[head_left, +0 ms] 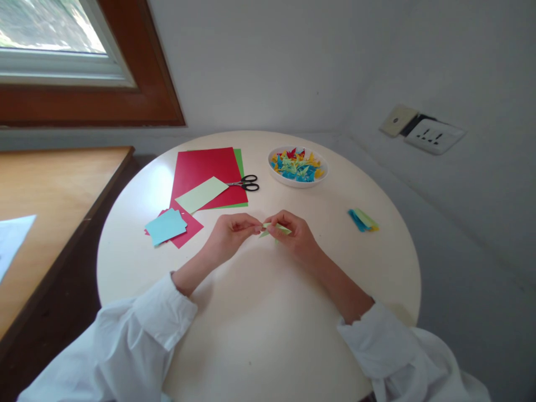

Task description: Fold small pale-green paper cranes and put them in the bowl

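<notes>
Folded pale-green paper (pixel 285 229) sits between the hands over the worktop (pixel 259 329); left hand (pixel 226 239) pinches its near-left end, right hand (pixel 296 239) grips its body. Likely light, crisp, easily creased; best held by folded edges.

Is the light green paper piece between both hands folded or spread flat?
Folded. The light green paper piece shows narrow, pointed flaps at different angles beside the right hand, which partly hides it.

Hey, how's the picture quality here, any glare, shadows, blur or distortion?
Head view: window partly washed out, bright sheen on the table left of the red sheet, soft shadow below the left hand; also head view: folds of the held green paper look blurry, and the wall socket leans, perhaps from lens distortion.
</notes>
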`<control>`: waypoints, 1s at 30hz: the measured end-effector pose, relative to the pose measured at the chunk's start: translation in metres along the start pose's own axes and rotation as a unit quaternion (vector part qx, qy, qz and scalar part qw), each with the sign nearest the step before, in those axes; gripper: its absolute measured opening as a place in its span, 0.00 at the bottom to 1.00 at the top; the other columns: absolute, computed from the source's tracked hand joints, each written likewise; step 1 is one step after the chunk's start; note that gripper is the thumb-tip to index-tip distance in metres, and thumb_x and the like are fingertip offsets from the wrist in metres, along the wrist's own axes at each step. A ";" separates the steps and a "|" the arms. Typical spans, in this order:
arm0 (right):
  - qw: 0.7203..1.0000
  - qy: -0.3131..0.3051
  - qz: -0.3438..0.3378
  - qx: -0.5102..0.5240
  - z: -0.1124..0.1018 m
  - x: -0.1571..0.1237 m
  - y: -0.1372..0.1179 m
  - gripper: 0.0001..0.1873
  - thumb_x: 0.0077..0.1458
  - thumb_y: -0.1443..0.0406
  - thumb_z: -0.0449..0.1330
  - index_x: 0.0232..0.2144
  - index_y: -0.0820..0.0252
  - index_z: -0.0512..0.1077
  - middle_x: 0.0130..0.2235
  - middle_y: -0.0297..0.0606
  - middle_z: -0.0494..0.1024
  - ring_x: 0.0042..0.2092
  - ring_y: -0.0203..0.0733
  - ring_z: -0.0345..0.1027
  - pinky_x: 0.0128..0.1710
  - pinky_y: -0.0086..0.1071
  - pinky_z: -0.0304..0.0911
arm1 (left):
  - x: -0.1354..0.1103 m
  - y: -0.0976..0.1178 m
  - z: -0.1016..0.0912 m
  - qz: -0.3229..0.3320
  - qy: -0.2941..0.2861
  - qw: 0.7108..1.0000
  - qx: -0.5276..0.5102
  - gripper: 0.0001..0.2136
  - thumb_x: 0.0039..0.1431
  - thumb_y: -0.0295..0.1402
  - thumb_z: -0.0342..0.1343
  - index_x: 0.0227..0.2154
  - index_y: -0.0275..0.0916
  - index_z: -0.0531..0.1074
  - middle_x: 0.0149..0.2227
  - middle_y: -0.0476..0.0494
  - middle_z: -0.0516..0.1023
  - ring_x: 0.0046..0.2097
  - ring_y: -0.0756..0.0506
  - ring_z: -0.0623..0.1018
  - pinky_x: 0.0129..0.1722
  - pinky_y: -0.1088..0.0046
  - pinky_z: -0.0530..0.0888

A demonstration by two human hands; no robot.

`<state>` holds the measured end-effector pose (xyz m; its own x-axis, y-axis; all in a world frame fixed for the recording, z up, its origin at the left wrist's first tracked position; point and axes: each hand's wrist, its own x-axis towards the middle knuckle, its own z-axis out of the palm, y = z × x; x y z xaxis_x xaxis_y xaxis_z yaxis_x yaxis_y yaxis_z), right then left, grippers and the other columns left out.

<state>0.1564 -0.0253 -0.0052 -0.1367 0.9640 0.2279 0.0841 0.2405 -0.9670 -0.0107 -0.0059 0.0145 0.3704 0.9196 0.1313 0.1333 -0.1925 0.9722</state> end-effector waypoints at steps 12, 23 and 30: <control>0.995 0.050 -0.009 -0.088 0.000 -0.001 0.000 0.07 0.47 0.63 0.60 0.22 0.60 0.70 0.25 0.33 0.73 0.28 0.34 0.64 0.27 0.27 0.58 | -0.001 -0.002 -0.002 -0.098 -0.032 0.993 -0.050 0.02 0.44 0.28 0.59 0.22 0.35 0.75 0.26 0.46 0.76 0.31 0.50 0.74 0.31 0.75 0.69; 0.993 0.052 -0.003 -0.105 0.000 -0.003 0.000 0.08 0.47 0.62 0.59 0.22 0.61 0.69 0.24 0.33 0.73 0.26 0.33 0.63 0.24 0.26 0.56 | 0.000 -0.010 -0.005 -0.135 -0.032 0.985 -0.102 0.03 0.45 0.29 0.60 0.23 0.34 0.75 0.26 0.46 0.76 0.30 0.50 0.74 0.34 0.72 0.72; 0.994 0.061 0.032 -0.081 0.000 -0.001 0.003 0.11 0.47 0.59 0.59 0.22 0.61 0.69 0.23 0.34 0.74 0.24 0.33 0.62 0.23 0.26 0.56 | 0.001 -0.012 -0.005 -0.101 -0.048 0.990 -0.090 0.05 0.43 0.29 0.61 0.26 0.35 0.74 0.28 0.46 0.75 0.31 0.50 0.74 0.33 0.73 0.71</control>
<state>0.1572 -0.0258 -0.0081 -0.0070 0.9821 0.1881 0.2485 0.1839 -0.9510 -0.0162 -0.0012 0.0041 0.4405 0.8942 -0.0797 0.0513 0.0635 0.9967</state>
